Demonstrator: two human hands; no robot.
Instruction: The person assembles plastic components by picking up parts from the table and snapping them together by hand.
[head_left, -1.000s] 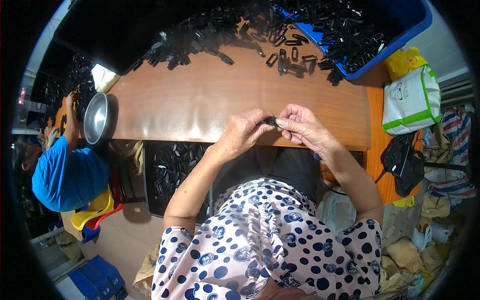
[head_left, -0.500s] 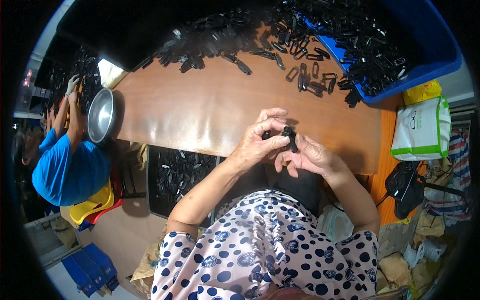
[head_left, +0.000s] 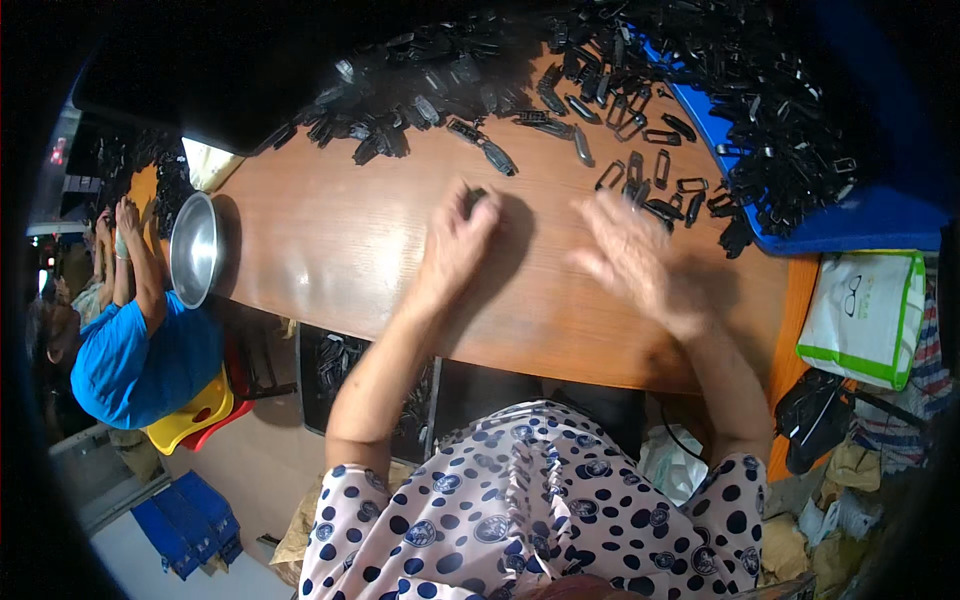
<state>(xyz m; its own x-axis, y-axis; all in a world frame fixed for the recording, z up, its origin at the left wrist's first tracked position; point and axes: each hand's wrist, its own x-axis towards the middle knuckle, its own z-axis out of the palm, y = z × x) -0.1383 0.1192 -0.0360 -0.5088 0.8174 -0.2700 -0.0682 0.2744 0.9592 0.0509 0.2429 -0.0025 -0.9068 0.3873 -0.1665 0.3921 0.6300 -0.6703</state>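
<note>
Over the wooden table [head_left: 340, 230], my left hand [head_left: 455, 240] is closed, with a small black plastic piece [head_left: 476, 199] showing between thumb and fingers. My right hand [head_left: 640, 255] is slightly blurred, its fingers stretched out toward loose black rectangular frames [head_left: 662, 168] by the blue bin. No piece is visible in it. Toward the far side lies a heap of slim black plastic parts [head_left: 400, 105], and two of them [head_left: 485, 147] lie nearest my left hand.
A blue bin [head_left: 715, 130] piled with black parts stands at the right. A metal bowl [head_left: 197, 250] sits at the table's left end. A white-green bag [head_left: 860, 320] hangs right. A co-worker in blue [head_left: 150, 355] works at left; a black tray [head_left: 340, 370] is below the table edge.
My hands were together near the table's front edge, handling black pieces. Now they are apart and farther forward, the right one reaching toward the loose frames. The view has shifted slightly.
</note>
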